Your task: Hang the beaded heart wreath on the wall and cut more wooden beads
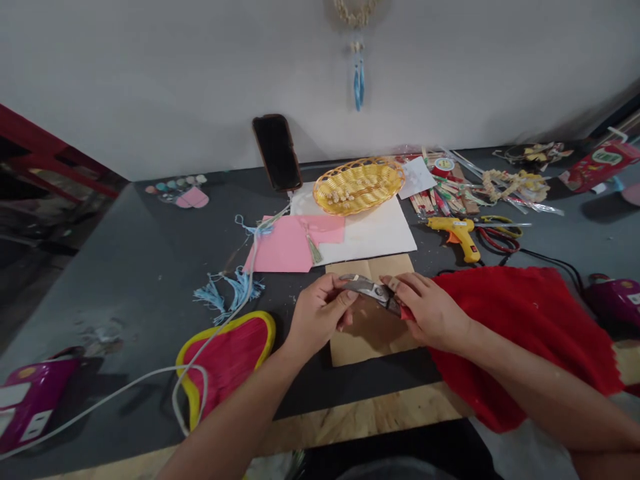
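Note:
My left hand (319, 312) and my right hand (434, 312) meet over a brown cardboard sheet (370, 337). Between them is a grey metal tool (369, 288) with a round pivot, resembling pliers or snips; its exact kind is unclear. The left thumb and fingers pinch one end. My right fingers close around the other end, where a small red bit (406, 313) shows, partly hidden by the palm. Red cloth (525, 333) lies beneath and beside my right forearm. Near my left forearm rests a pink shape with a yellow border (227, 360).
Behind the hands are pink paper (283, 250), a white sheet (375, 233) and a yellow wicker basket (360, 187). A yellow glue gun (457, 233) lies right. Blue tassels (230, 293), a white cable (245, 287) and a propped phone (277, 153) are left. A purple box-like object (37, 400) stands front left.

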{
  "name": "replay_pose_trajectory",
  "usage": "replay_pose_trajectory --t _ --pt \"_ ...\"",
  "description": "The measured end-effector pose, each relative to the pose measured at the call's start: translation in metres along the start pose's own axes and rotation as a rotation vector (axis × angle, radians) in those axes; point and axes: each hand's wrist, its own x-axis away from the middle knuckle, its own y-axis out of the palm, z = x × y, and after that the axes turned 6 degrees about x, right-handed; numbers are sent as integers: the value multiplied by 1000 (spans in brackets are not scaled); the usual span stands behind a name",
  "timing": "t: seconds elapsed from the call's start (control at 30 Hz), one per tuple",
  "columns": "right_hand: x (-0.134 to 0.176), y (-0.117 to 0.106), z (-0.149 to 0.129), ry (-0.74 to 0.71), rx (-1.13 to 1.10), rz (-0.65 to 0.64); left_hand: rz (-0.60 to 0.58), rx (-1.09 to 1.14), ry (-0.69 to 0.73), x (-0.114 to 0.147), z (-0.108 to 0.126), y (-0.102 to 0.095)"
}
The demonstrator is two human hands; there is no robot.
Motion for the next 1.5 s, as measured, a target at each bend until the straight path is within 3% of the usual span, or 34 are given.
replay_pose_trajectory --t 0.27,0.47,0.87,1.07,1.3,1.5 --pt "0 -6 3 -69 -21 -39 -129 184 -208 0 9 -4" --pt "1 -5 4 -117 -45 3 -281 361 -301 0 13 -8" --pt "0 -4 1 -101 -71 25 -107 209 -181 0 13 1" --pt "-1 -10 3 -154 -165 13 -169 198 -197 3 15 -3" --pt "0 -4 2 -77 -12 1 -190 225 -186 1 9 -6" --pt "0 -4 4 -135 -63 -6 -390 453 -268 0 5 -12"
